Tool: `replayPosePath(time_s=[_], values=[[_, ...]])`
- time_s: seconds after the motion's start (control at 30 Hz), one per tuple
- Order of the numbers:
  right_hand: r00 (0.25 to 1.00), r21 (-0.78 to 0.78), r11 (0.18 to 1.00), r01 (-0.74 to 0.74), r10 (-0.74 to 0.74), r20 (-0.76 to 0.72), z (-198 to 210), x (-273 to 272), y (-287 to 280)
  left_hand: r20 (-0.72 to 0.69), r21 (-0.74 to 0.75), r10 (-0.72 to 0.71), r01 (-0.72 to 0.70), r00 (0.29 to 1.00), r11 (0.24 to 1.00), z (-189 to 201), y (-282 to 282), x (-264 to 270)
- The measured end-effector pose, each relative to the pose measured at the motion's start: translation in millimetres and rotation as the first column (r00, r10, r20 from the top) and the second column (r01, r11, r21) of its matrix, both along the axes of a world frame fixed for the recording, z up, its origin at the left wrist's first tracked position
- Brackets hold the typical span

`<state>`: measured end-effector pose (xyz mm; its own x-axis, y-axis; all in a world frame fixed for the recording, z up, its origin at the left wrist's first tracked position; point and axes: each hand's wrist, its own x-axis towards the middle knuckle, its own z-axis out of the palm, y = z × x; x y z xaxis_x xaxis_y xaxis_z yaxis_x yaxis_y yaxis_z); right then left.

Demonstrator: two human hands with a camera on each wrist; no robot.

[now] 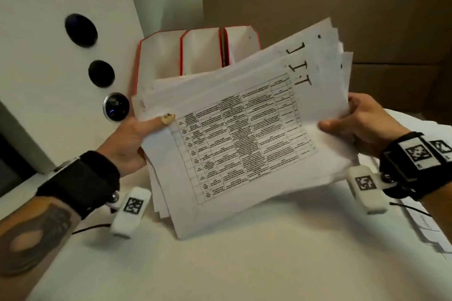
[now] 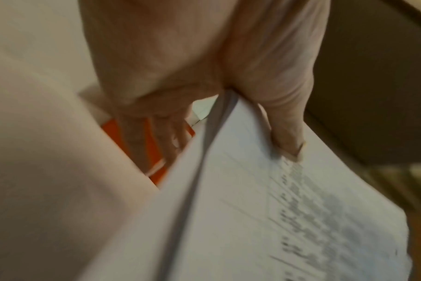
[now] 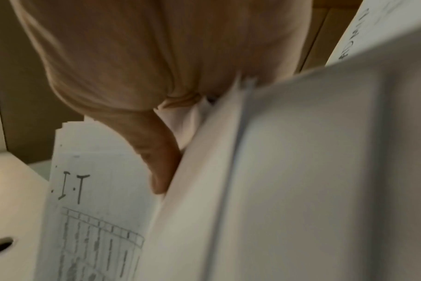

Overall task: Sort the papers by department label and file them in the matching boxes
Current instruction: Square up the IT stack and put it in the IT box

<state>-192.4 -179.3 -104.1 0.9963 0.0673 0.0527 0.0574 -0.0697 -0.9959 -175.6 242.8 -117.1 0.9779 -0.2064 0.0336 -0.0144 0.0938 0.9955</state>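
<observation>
I hold a thick, fanned stack of papers (image 1: pixel 239 129) above the white table with both hands. The top sheet carries a printed table and a handwritten "I.T" label (image 1: pixel 302 80); the sheets behind show similar labels. My left hand (image 1: pixel 137 134) pinches the stack's left edge, thumb on top, fingers underneath (image 2: pixel 171 136). My right hand (image 1: pixel 352 124) grips the right edge, its thumb (image 3: pixel 156 167) pressed on the top sheet (image 3: pixel 94 218). Behind the stack stand three orange-edged white file boxes (image 1: pixel 200 51), open at the top, partly hidden by the papers.
A white panel (image 1: pixel 49 61) with dark round holes rises at the left. Brown cardboard boxes (image 1: pixel 342 2) form the back wall. More loose papers (image 1: pixel 430 227) lie on the white table (image 1: pixel 244 259) at the right, under my right wrist.
</observation>
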Motion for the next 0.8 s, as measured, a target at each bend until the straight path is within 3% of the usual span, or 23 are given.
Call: replayPosePath(time_s=[0.07,0.13,0.23,0.3,0.4,0.47,0.53,0.63,0.8], values=[[0.998,0.045,0.999,0.029,-0.032,0.055,4,4,4,0.058,-0.194,0.010,0.001,0.998,0.981,11,-3,4],[0.991,0.098,0.993,0.063,-0.074,0.112,7,8,4,0.158,-0.261,-0.035,0.075,0.987,0.962,25,-1,6],[0.975,0.142,0.985,0.093,-0.119,0.189,9,15,3,0.289,-0.002,-0.047,0.049,0.956,0.999,29,2,8],[0.956,0.158,0.979,0.127,-0.164,0.245,7,18,4,0.377,0.145,0.059,-0.121,0.925,0.982,28,0,9],[0.888,0.077,0.977,0.200,-0.214,0.407,-1,17,16,0.563,0.084,0.332,-0.453,0.757,0.888,30,-13,4],[0.867,-0.009,0.978,0.209,-0.181,0.464,-12,14,30,0.610,0.065,0.402,-0.549,0.683,0.834,22,-22,2],[0.875,-0.045,0.976,0.211,-0.169,0.453,-29,13,41,0.572,0.073,0.412,-0.544,0.709,0.836,5,-27,1],[0.898,0.034,0.974,0.226,-0.221,0.380,-45,18,44,0.440,0.054,0.419,-0.489,0.794,0.871,-14,-20,3],[0.889,0.125,0.958,0.258,-0.286,0.357,-46,32,46,0.315,0.016,0.278,-0.298,0.907,0.954,-21,-9,15]])
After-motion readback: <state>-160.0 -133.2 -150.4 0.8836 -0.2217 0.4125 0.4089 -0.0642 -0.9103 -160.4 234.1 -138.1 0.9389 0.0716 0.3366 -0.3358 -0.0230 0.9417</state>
